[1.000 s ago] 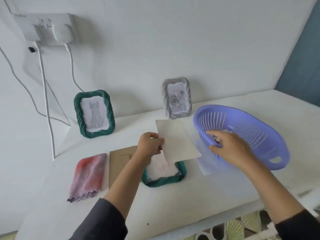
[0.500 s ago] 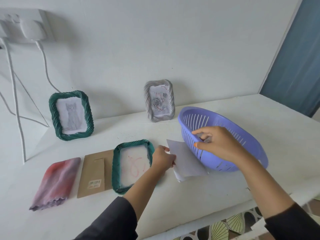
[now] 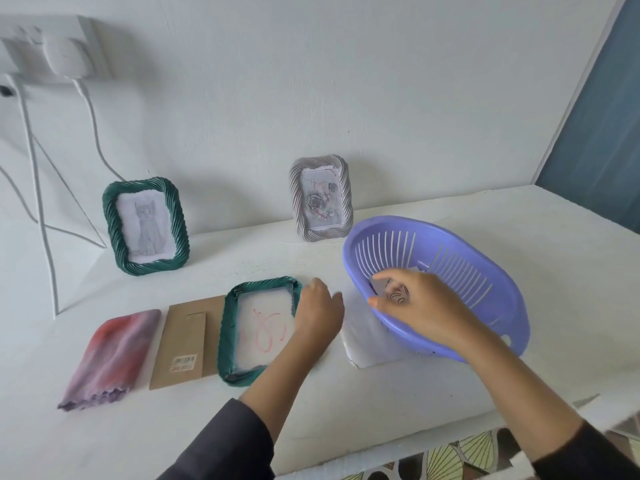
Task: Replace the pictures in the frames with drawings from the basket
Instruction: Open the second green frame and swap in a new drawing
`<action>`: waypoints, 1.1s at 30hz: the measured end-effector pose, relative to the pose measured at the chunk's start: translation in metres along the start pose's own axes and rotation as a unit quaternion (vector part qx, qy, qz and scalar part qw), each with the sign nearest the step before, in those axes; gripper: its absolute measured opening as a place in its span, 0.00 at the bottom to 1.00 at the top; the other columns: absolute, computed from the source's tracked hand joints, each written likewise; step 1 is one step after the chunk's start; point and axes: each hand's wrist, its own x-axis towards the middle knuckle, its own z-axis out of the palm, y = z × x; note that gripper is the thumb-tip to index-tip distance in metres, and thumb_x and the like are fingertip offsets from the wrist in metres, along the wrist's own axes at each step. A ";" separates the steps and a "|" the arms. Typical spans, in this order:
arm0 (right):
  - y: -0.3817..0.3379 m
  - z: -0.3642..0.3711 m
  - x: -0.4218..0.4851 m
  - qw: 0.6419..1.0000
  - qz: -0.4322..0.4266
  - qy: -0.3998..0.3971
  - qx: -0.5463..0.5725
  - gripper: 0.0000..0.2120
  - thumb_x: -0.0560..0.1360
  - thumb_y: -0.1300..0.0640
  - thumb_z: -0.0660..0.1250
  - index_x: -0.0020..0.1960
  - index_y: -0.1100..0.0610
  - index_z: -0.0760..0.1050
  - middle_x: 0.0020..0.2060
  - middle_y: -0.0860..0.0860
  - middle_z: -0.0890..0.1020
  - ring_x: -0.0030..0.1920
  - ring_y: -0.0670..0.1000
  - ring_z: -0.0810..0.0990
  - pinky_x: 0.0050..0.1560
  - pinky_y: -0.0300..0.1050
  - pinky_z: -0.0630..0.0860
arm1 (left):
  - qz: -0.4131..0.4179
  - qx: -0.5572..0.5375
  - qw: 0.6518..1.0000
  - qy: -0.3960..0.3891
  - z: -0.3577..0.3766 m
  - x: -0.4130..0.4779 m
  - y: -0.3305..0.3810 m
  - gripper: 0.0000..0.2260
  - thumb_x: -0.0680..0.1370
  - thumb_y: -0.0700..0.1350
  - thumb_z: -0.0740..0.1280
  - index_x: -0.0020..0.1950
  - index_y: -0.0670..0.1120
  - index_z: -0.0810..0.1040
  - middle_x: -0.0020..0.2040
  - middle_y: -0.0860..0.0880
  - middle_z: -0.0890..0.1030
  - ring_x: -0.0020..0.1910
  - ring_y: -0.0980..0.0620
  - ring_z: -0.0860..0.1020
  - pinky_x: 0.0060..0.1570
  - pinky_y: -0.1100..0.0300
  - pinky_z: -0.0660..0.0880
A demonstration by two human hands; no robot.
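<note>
The right hand (image 3: 426, 306) pinches a drawing (image 3: 398, 294) inside the basket (image 3: 460, 268), likely for the opened frame (image 3: 227, 327) left of it. The left hand (image 3: 317, 313) seems to steady that frame. Whether its fingers grasp anything, I cannot tell.

- The white table (image 3: 398, 403) is bare along its near edge and right of the purple slotted plastic basket (image 3: 467, 268).
- Across the middle lie, close together, a folded pink-purple cloth (image 3: 110, 355), brown cardboard backing (image 3: 183, 341), flat green twisted frame (image 3: 225, 341) and white paper sheet (image 3: 367, 344).
- A bare gap separates the upright green cat frame (image 3: 145, 223) and grey rose frame (image 3: 320, 199).
- The right hand (image 3: 426, 306), pinching a drawing (image 3: 398, 294), fills the basket's near side.
</note>
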 end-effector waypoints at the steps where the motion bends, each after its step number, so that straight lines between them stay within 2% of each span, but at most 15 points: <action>1: 0.006 -0.009 0.005 1.000 0.019 0.006 -0.003 0.17 0.72 0.43 0.66 0.59 0.47 0.74 0.49 0.47 0.80 0.50 0.51 0.77 0.54 0.47 0.73 | 0.003 -0.027 0.999 0.020 -0.005 0.002 0.005 0.15 0.80 0.45 0.57 0.64 0.38 0.68 0.61 0.39 0.73 0.61 0.42 0.72 0.53 0.57 0.66; 2: 0.013 -0.018 0.011 0.999 0.043 0.012 -0.027 0.17 0.72 0.43 0.66 0.57 0.49 0.74 0.49 0.48 0.79 0.51 0.52 0.78 0.53 0.48 0.73 | 0.012 -0.061 0.997 0.035 -0.009 0.005 0.010 0.15 0.81 0.45 0.56 0.65 0.39 0.68 0.60 0.38 0.74 0.60 0.41 0.72 0.52 0.57 0.65; 4: 0.028 -0.032 0.027 0.986 0.104 -0.011 -0.128 0.16 0.73 0.43 0.65 0.51 0.55 0.73 0.46 0.50 0.78 0.50 0.55 0.77 0.48 0.47 0.73 | 0.049 -0.112 0.992 0.028 -0.016 0.011 0.020 0.16 0.81 0.47 0.56 0.67 0.44 0.67 0.51 0.39 0.78 0.53 0.41 0.75 0.49 0.56 0.66; 6: 0.041 -0.033 0.038 0.957 0.164 -0.081 -0.225 0.19 0.72 0.41 0.66 0.40 0.57 0.69 0.36 0.50 0.74 0.46 0.55 0.74 0.41 0.45 0.70 | 0.079 -0.124 0.989 -0.024 -0.021 0.012 0.028 0.17 0.80 0.49 0.59 0.68 0.48 0.68 0.43 0.45 0.78 0.44 0.44 0.76 0.48 0.55 0.71; 7: 0.047 -0.030 0.042 0.941 0.187 -0.121 -0.256 0.20 0.71 0.39 0.66 0.39 0.56 0.68 0.35 0.49 0.73 0.46 0.54 0.74 0.42 0.44 0.69 | 0.089 -0.114 0.988 -0.049 -0.022 0.012 0.029 0.17 0.79 0.49 0.60 0.68 0.49 0.69 0.43 0.45 0.78 0.42 0.46 0.76 0.47 0.56 0.72; 8: 0.052 -0.026 0.044 0.928 0.200 -0.152 -0.276 0.20 0.70 0.39 0.67 0.42 0.56 0.70 0.38 0.49 0.76 0.49 0.54 0.75 0.46 0.45 0.70 | 0.098 -0.098 0.988 -0.066 -0.021 0.012 0.029 0.16 0.79 0.48 0.62 0.67 0.49 0.71 0.45 0.45 0.79 0.41 0.48 0.75 0.46 0.58 0.72; 10: 0.062 -0.018 0.047 0.914 0.210 -0.178 -0.297 0.25 0.67 0.38 0.70 0.55 0.54 0.74 0.51 0.50 0.80 0.56 0.54 0.78 0.54 0.46 0.71 | 0.108 -0.082 0.988 -0.076 -0.019 0.013 0.027 0.17 0.78 0.47 0.63 0.67 0.48 0.73 0.50 0.45 0.78 0.41 0.50 0.74 0.45 0.61 0.70; 12: 0.064 -0.016 0.048 0.911 0.214 -0.183 -0.302 0.27 0.66 0.39 0.71 0.58 0.54 0.74 0.55 0.51 0.81 0.56 0.54 0.79 0.52 0.45 0.71 | 0.108 -0.095 0.987 -0.074 -0.018 0.012 0.026 0.17 0.78 0.46 0.64 0.67 0.48 0.73 0.49 0.47 0.77 0.42 0.50 0.74 0.44 0.62 0.69; 15: 0.065 -0.017 0.049 0.908 0.226 -0.194 -0.294 0.25 0.67 0.41 0.72 0.57 0.55 0.74 0.53 0.52 0.82 0.54 0.54 0.80 0.47 0.42 0.70 | 0.110 -0.093 0.987 -0.070 -0.019 0.012 0.027 0.17 0.78 0.46 0.64 0.67 0.48 0.73 0.51 0.44 0.78 0.42 0.51 0.73 0.43 0.62 0.68; 18: 0.069 -0.016 0.051 0.907 0.219 -0.168 -0.317 0.18 0.70 0.48 0.71 0.54 0.55 0.72 0.54 0.53 0.80 0.51 0.54 0.79 0.48 0.43 0.71 | 0.111 -0.090 0.987 -0.071 -0.020 0.013 0.028 0.18 0.77 0.46 0.65 0.67 0.47 0.73 0.52 0.43 0.79 0.42 0.51 0.73 0.44 0.62 0.69; 22: 0.074 -0.015 0.054 0.910 0.222 -0.137 -0.323 0.09 0.73 0.58 0.66 0.51 0.57 0.70 0.47 0.54 0.78 0.48 0.55 0.78 0.44 0.42 0.71 | 0.119 -0.091 0.986 -0.078 -0.022 0.011 0.029 0.18 0.78 0.46 0.65 0.67 0.46 0.73 0.55 0.41 0.80 0.43 0.47 0.74 0.49 0.57 0.73; 25: 0.078 -0.016 0.057 0.915 0.217 -0.109 -0.322 0.03 0.73 0.64 0.60 0.45 0.58 0.67 0.36 0.51 0.73 0.43 0.54 0.75 0.40 0.41 0.70 | 0.119 -0.095 0.985 -0.080 -0.022 0.013 0.029 0.18 0.78 0.46 0.65 0.68 0.46 0.73 0.54 0.40 0.80 0.42 0.51 0.72 0.46 0.60 0.71; 29: 0.076 -0.019 0.056 0.915 0.218 -0.123 -0.317 0.07 0.73 0.64 0.57 0.37 0.57 0.65 0.38 0.51 0.75 0.41 0.54 0.74 0.32 0.39 0.65 | 0.118 -0.081 0.986 -0.083 -0.021 0.012 0.029 0.18 0.78 0.47 0.64 0.68 0.47 0.72 0.57 0.42 0.79 0.46 0.50 0.74 0.47 0.61 0.69; 32: 0.068 -0.030 0.051 0.923 0.219 -0.105 -0.298 0.10 0.73 0.62 0.57 0.33 0.56 0.64 0.32 0.50 0.71 0.40 0.54 0.74 0.30 0.38 0.62 | 0.116 -0.068 0.989 -0.063 -0.021 0.011 0.028 0.16 0.79 0.50 0.62 0.67 0.50 0.73 0.63 0.42 0.74 0.61 0.47 0.73 0.58 0.58 0.68; 33: 0.062 -0.036 0.048 0.929 0.218 -0.088 -0.285 0.11 0.73 0.61 0.57 0.32 0.56 0.64 0.32 0.50 0.70 0.40 0.54 0.73 0.30 0.37 0.61 | 0.115 -0.076 0.989 -0.047 -0.022 0.012 0.028 0.16 0.79 0.50 0.62 0.65 0.50 0.75 0.63 0.42 0.74 0.63 0.46 0.72 0.60 0.56 0.68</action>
